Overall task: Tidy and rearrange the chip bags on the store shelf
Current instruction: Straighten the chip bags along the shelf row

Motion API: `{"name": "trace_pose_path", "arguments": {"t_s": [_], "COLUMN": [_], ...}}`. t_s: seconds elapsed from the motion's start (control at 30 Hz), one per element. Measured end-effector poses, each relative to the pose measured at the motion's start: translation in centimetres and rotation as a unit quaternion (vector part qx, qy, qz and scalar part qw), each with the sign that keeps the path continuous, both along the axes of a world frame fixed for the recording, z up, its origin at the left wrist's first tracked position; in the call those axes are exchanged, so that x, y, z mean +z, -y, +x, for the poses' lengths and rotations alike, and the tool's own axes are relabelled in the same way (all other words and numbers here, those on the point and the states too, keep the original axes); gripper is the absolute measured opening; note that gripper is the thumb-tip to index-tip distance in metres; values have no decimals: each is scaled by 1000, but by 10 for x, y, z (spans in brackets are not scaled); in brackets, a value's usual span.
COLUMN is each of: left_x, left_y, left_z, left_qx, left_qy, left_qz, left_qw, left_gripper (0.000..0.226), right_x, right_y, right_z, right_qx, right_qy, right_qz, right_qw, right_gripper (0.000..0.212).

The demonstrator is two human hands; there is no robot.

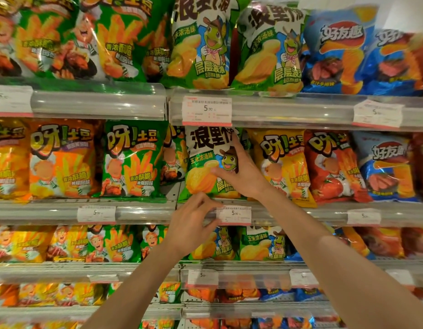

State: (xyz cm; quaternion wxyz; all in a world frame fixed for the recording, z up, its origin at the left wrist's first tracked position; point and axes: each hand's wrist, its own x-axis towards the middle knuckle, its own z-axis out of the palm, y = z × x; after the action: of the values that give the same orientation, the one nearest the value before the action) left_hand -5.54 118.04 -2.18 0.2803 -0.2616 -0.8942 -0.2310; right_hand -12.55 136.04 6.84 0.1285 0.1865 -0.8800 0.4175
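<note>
Right hand (pixel 241 176) grips right edge of green-and-white frog-mascot chip bag (pixel 203 167) on middle shelf; left hand (pixel 191 224), fingers curled, pinches white price tag (pixel 235 215) on clear shelf rail (pixel 144 211).

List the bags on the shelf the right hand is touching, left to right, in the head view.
Orange bag → green fries bag → green-and-white turtle bag under the right hand → yellow bag → red bag → blue bag.
</note>
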Motion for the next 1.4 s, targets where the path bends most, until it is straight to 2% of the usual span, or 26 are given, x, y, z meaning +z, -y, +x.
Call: {"name": "trace_pose_path", "arguments": {"t_s": [0.23,0.33,0.43,0.53,0.67,0.83,1.07,1.23,1.3,1.4], "left_x": [-7,-13,-21,-33,-40,-40,-23,-20,-19,-17], "left_y": [1,1,-1,-2,-6,-12,-37,-48,-47,-45], "left_z": [2,6,11,15,23,27,19,20,20,19], "left_qx": [-16,-29,-29,-25,-1,19,74,119,122,118], "left_qy": [-19,-26,-38,-44,-48,-51,-55,-52,-45,-24], "left_qz": [14,31,59,63,64,55,34,46,38,44], "left_qw": [1000,999,997,997,997,997,995,991,991,992], "left_gripper": [40,41,39,39,41,44,43,40,41,40], "right_x": [-20,-47,-86,-119,-134,-133,-95,-43,-26,-9], "right_y": [-29,-43,-53,-57,-59,-63,-91,-134,-147,-154], "right_z": [63,94,116,132,141,136,118,82,62,41], "right_qx": [-65,-95,-113,-140,-156,-156,-139,-179,-172,-99], "right_qy": [-68,-119,-161,-139,-104,-132,-166,-226,-175,-3], "right_qz": [17,71,119,160,195,197,113,53,41,-1], "right_qw": [995,986,973,967,963,959,970,956,968,995], "right_gripper": [76,55,45,50,55,50,40,41,53,79]}}
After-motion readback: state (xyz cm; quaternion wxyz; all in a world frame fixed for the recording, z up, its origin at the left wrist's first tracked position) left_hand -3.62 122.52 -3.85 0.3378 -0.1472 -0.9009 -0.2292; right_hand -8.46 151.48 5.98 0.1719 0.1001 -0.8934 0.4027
